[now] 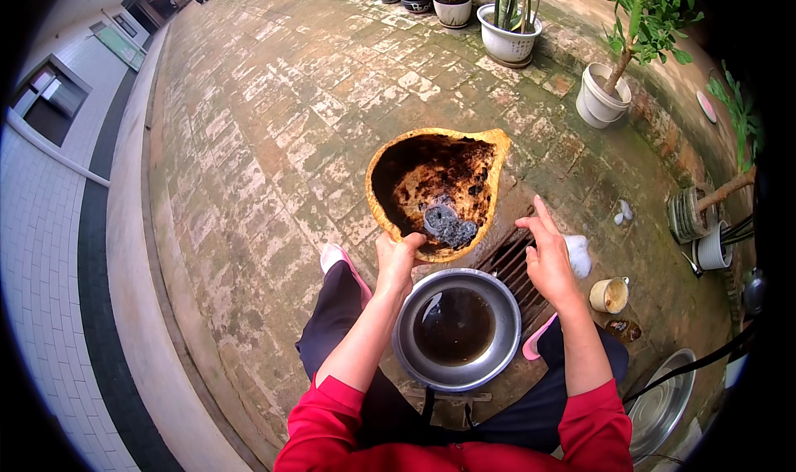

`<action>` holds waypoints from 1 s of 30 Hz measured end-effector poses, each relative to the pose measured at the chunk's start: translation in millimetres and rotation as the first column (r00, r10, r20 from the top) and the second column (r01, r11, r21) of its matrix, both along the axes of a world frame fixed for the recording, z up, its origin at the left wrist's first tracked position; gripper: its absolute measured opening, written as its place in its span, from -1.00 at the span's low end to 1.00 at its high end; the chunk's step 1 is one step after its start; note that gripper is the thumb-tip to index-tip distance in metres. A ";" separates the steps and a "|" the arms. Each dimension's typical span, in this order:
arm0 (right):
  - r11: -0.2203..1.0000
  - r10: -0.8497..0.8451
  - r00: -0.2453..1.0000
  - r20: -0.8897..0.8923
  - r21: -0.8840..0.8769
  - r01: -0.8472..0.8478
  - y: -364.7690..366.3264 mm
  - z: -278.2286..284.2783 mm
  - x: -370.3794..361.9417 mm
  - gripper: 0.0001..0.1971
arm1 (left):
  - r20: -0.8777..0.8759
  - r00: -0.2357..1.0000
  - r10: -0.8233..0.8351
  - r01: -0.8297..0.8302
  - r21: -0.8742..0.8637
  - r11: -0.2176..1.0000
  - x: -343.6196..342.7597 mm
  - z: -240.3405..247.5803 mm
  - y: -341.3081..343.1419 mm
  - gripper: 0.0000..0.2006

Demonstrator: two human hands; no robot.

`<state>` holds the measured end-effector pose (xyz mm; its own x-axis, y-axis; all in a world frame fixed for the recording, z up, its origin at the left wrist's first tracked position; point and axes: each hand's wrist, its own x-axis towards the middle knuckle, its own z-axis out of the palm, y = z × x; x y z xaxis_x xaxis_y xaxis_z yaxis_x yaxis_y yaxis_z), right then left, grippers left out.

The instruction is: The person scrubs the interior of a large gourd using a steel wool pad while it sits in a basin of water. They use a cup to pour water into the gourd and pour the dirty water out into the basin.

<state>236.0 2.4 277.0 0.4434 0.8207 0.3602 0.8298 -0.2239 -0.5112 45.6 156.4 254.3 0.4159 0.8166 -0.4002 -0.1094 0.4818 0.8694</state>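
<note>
My left hand (395, 260) grips the near rim of a gourd ladle (424, 169), its thumb over the edge. The ladle is tilted so its hollow faces me; the inside is dark, stained and blackened in patches. A grey clump that looks like steel wool (450, 226) lies in the lower part of the hollow. Just to the right of the ladle, my right hand (547, 260) hangs with nothing in it, index finger stretched out and thumb apart. Below both hands, between my legs, a metal basin (403, 327) holds dark brown water.
A drain grate (512, 260) lies beside the basin. To its right are a crumpled white bag (577, 256), a cream cup (609, 296) and a larger metal basin (681, 364). Potted plants (603, 99) line the far and right edges of the brick yard; a building (50, 190) stands left.
</note>
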 end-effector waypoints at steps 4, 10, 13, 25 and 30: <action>0.998 -0.026 0.985 -0.171 -0.069 0.015 -1.7 2.3 -8.5 -0.59 | 0.007 0.997 0.079 -0.079 0.033 0.996 1.1 2.1 -3.3 -0.66; 0.989 -0.104 0.946 -0.306 -0.134 0.065 -0.3 14.5 -6.3 -0.69 | 0.014 0.997 0.081 -0.082 0.046 0.996 -0.4 -0.1 -2.6 -0.67; 0.984 -0.089 0.957 -0.275 -0.171 0.042 -0.3 15.9 -6.7 -0.73 | 0.021 0.996 0.084 -0.085 0.044 0.995 -1.1 2.0 -2.8 -0.67; 0.976 0.002 0.975 -0.222 -0.213 -0.050 -0.7 7.9 -12.3 -0.77 | 0.044 0.995 0.085 -0.087 0.044 0.995 -0.7 1.6 -2.3 -0.66; 0.984 -0.025 0.978 -0.208 -0.180 -0.013 0.2 8.6 -12.1 -0.79 | 0.044 0.995 0.084 -0.086 0.039 0.996 -0.2 0.6 -1.6 -0.67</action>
<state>223.9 2.6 285.6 0.4983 0.8604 0.1067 0.7073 -0.3322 -0.6240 45.4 154.8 254.9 0.3600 0.8652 -0.3491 -0.1856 0.4331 0.8820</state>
